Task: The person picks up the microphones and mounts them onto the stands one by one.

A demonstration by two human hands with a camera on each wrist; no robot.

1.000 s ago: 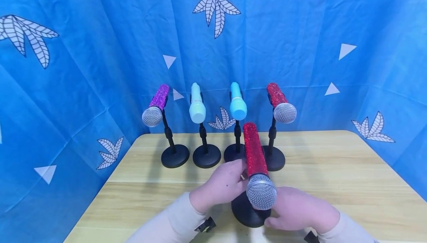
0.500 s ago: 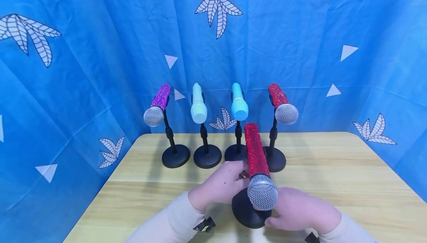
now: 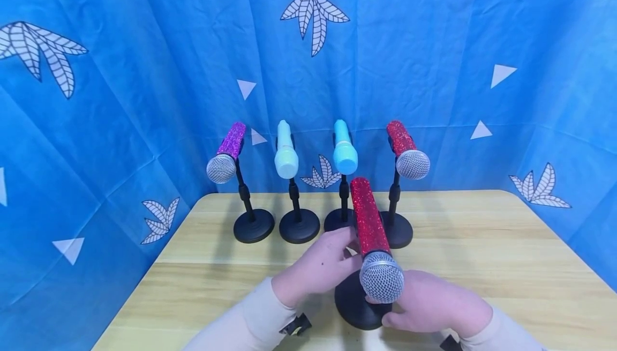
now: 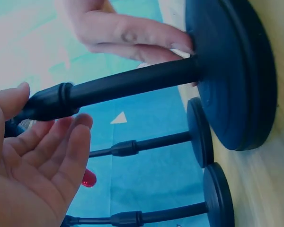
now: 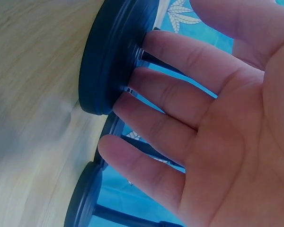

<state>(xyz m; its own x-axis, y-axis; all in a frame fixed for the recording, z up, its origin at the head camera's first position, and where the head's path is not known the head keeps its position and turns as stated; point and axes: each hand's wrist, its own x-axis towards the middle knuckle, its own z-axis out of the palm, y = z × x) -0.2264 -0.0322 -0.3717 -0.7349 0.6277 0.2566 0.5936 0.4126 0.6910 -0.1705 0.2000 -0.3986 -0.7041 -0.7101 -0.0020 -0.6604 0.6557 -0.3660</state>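
Note:
A glittery red microphone (image 3: 368, 214) with a silver mesh head sits tilted toward me on a black desk stand near the front of the table. My left hand (image 3: 320, 265) is at the upper part of this microphone stand (image 4: 132, 82). In the left wrist view, the thumb lies on one side of the collar and the fingers curl on the other. My right hand (image 3: 436, 300) is low on the right, its fairly straight fingertips touching the round base (image 5: 116, 61). The mesh head hides some of the right hand in the head view.
Behind stands a row of microphones on black stands: purple glitter (image 3: 233, 139), pale mint (image 3: 286, 152), light blue (image 3: 344, 150) and red glitter (image 3: 401, 137). The wooden table (image 3: 501, 265) meets a blue patterned curtain (image 3: 409, 45) at the back and sides.
The front microphone's mesh head has shifted very slightly to the right, while its tail end has tipped a touch left. Both hands keep nearly the same place on the stand.

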